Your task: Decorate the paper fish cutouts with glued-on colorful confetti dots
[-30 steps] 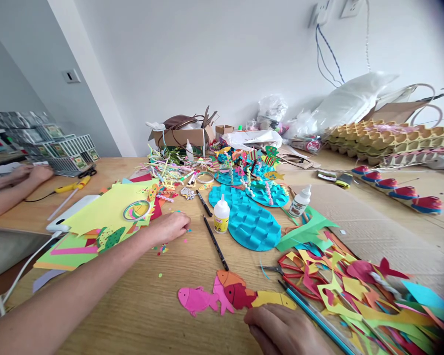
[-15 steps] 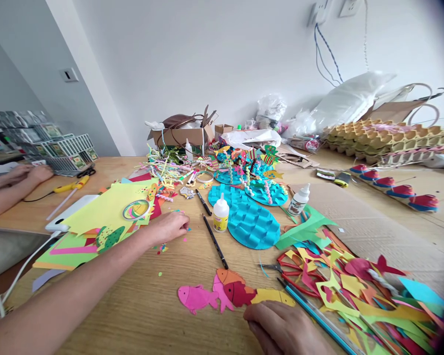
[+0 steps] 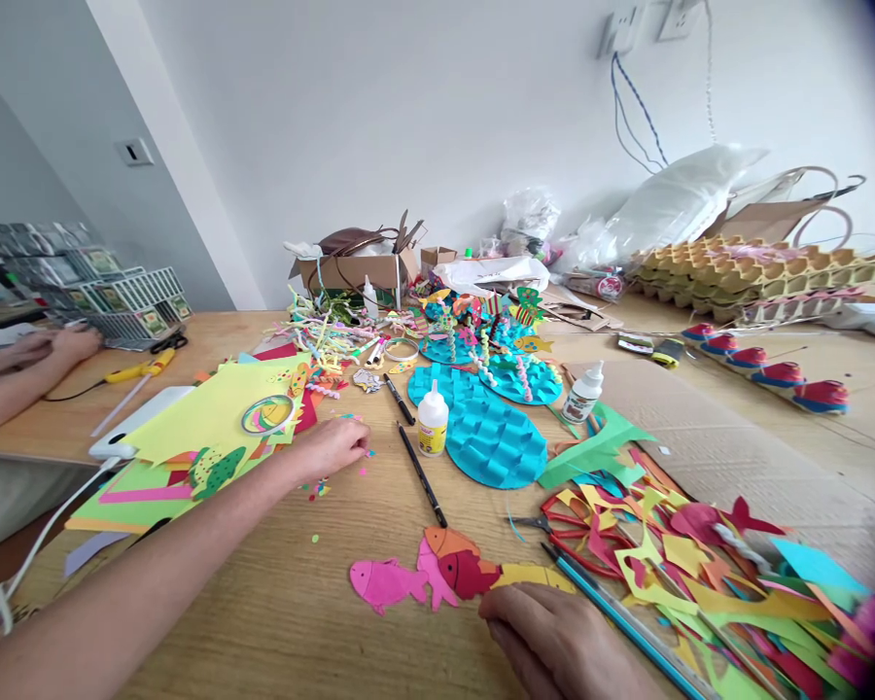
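Left hand (image 3: 332,447), centre-left of the frame: palm down on the light wooden tabletop (image 3: 277,612), fingers bunched with the tips over small coloured paper scraps (image 3: 319,489). Whether a scrap is pinched between them cannot be told. The bunched posture suits picking up very small pieces.

Right hand (image 3: 554,642), bottom centre: palm down, loosely spread, gripping nothing. Its fingertips touch the near end of the yellow cut-paper strip (image 3: 536,577), apparently pinning the light paper flat.

The strip adjoins the orange-and-red paper fish (image 3: 461,569), which overlaps the pink paper fish (image 3: 383,585); all three lie in a row just above the right hand, within easy reach.

Nearby items:
- black pencil (image 3: 421,473), lying between the two hands
- white glue bottle with yellow label (image 3: 433,421), upright and capped, beside the blue woven paper oval (image 3: 496,442)
- heap of multicoloured paper offcuts (image 3: 700,574), lower right, partly covering red-handled scissors (image 3: 576,525) (blades hidden)
- yellow paper sheet (image 3: 204,418), mid-left, with a clear tape roll (image 3: 268,414) on it

Another person's hand (image 3: 73,342) rests at the left edge, well apart
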`<state>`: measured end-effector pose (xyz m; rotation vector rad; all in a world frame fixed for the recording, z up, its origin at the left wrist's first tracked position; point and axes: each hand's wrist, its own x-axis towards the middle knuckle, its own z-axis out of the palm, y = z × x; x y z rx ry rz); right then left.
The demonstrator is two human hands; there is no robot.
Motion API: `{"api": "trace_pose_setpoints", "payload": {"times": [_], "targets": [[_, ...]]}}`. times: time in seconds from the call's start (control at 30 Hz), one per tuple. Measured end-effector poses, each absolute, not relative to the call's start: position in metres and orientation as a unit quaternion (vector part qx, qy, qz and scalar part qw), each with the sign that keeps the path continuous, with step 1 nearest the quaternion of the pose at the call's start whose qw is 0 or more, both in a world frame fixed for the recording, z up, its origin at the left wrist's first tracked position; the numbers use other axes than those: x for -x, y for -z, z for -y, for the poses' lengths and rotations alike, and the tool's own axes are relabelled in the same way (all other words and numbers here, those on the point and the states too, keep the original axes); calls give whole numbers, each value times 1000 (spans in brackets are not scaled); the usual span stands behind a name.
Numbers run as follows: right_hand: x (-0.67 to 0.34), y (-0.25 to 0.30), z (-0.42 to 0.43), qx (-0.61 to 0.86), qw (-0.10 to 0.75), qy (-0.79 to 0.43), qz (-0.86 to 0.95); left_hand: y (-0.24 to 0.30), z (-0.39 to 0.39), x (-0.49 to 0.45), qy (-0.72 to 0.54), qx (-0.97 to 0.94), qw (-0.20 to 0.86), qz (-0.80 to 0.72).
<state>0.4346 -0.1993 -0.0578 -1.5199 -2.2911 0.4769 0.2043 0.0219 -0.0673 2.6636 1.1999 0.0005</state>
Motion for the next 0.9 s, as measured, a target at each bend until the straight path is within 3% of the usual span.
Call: {"api": "trace_pose_setpoints", "payload": {"times": [0.27,0.43,0.57,0.9], "targets": [[-432,46,197,575,181,-240,761,40,7,-194,-70,-857,308,-406],[-425,42,201,583,214,-291,728,27,37,-195,-172,-733,535,-383],[-418,32,200,580,237,-371,685,25,52,-197,-194,-700,577,-373],[-379,31,147,533,390,-464,591,18,89,-209,-266,-684,592,-333]]}}
